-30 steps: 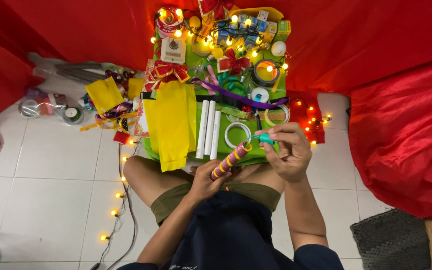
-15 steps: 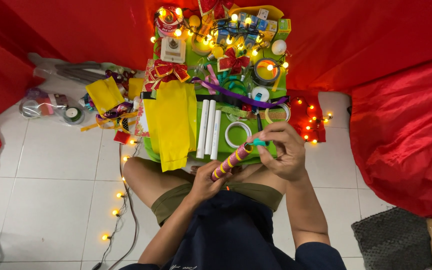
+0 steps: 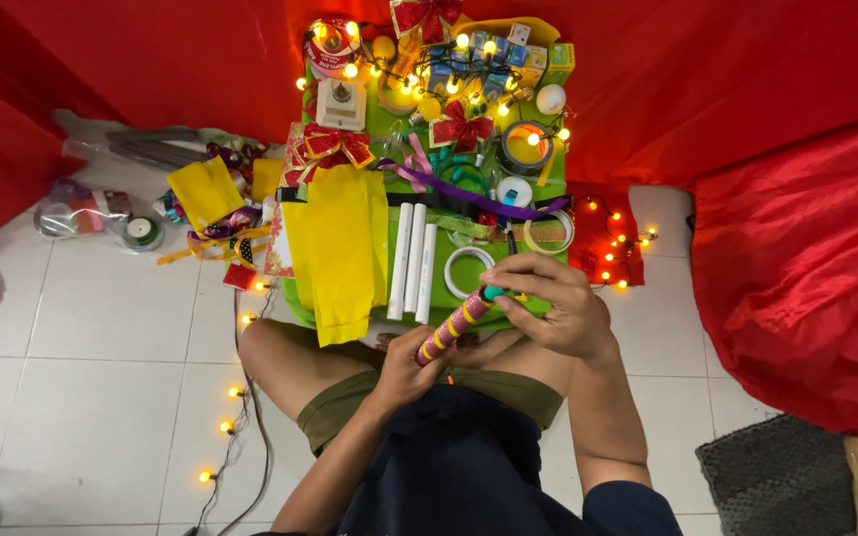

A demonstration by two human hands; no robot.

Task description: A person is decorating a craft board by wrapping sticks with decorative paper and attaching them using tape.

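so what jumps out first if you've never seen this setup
Red cloth drapes the whole top and right side. In the middle a green tray is crowded with lit bulbs, bows and yellow fabric. Just below it both hands hold a stick wrapped in pink and yellow, the left hand at its lower end.

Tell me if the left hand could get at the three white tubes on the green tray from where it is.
Probably yes. The left hand holds the striped stick's lower end just below the three white tubes, with nothing between them, but its grip is full and would have to let go first.
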